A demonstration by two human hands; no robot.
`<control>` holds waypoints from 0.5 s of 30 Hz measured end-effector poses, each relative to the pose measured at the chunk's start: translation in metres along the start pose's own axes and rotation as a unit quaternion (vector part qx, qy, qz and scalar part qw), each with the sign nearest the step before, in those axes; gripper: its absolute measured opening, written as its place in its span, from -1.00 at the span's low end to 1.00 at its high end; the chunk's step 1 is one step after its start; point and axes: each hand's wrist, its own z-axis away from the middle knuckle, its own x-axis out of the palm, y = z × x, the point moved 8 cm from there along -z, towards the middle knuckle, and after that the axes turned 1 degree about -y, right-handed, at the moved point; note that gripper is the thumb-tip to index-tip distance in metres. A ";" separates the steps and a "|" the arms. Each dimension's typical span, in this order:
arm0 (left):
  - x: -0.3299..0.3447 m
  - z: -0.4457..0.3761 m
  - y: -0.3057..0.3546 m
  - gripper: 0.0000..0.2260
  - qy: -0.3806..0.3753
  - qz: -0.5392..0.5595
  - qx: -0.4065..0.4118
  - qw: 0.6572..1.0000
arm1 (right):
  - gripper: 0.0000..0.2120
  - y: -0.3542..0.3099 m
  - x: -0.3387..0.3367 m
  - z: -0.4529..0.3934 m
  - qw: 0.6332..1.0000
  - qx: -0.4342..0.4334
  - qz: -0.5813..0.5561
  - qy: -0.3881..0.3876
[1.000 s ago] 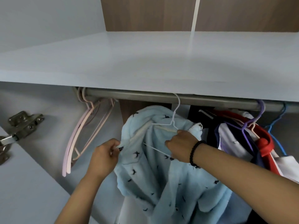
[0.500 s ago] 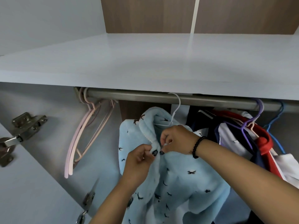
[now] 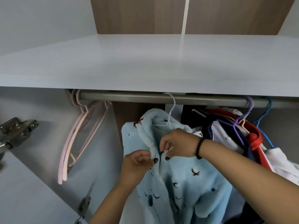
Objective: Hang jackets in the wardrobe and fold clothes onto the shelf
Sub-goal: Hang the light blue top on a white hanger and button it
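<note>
I pinch the blue jacket [image 3: 186, 175] at its front edges, left hand [image 3: 137, 162] and right hand [image 3: 176, 143] each on one side, closing the collar so it sits on the white hanger [image 3: 171, 113] hooked on the rail [image 3: 129, 98].

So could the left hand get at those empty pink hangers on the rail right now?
Probably yes. The pink hangers hang at the rail's left end with nothing in front of them, but the left hand is pinching the blue jacket's front edge and would have to let go.
</note>
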 end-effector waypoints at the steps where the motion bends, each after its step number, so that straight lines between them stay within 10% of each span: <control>1: 0.000 0.000 0.001 -0.77 -0.005 0.012 -0.002 1.000 | -0.80 0.000 -0.005 0.001 0.999 0.005 -0.039 0.021; 15: -0.001 0.001 0.001 -0.65 -0.012 0.048 -0.001 0.999 | -0.69 -0.005 -0.009 0.003 0.982 0.008 -0.153 0.107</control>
